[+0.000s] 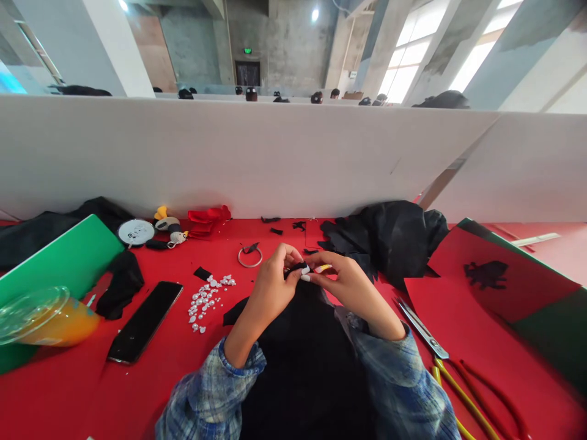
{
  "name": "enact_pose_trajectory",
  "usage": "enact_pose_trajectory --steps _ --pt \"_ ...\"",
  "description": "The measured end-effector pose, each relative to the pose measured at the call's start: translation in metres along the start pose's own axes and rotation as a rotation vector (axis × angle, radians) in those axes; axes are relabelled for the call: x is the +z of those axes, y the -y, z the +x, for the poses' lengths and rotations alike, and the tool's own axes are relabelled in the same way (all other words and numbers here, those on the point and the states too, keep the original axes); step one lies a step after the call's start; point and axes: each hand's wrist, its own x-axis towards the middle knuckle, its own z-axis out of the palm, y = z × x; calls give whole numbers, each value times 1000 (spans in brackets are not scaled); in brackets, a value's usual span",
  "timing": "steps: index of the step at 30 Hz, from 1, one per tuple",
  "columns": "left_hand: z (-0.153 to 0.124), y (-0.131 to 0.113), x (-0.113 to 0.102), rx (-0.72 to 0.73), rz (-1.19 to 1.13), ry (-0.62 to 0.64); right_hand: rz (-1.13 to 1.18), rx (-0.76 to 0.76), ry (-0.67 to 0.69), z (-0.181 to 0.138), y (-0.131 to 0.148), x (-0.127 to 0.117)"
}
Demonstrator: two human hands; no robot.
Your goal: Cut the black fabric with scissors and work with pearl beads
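Note:
My left hand (279, 275) and my right hand (342, 280) meet at the middle of the table, fingers pinched together on black fabric (298, 267). A larger dark cloth (302, 366) spreads below them toward me; whether it joins the pinched part cannot be made out. Small white and yellow spots show at the right fingertips, too small to name for certain. Left of my left hand lies a scatter of white pearl beads (205, 302). Just beyond that hand is a metal ring (250, 256) with a black strip on it.
On the right are scissors (428, 342) and red sheets (463, 318). Crumpled black fabric (394, 232) sits behind my right hand. A phone (145, 322), a plastic cup of orange drink (50, 318) and a green board (68, 250) occupy the left. A white partition (257, 159) closes the back.

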Motion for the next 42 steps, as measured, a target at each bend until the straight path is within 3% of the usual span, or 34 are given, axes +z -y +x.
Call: enact_pose_trajectory --steps 11,22,38,42 --pt "0 -1 -3 37 -66 105 31 -71 28 0 -5 -3" --pt "1 6 -2 -64 -219 101 194 -36 43 1 -10 -1" --pt "-1 6 -3 37 26 156 282 0 47 4 -13 1" --pt "-2 5 -1 47 61 147 210 25 -13 6 -16 4"
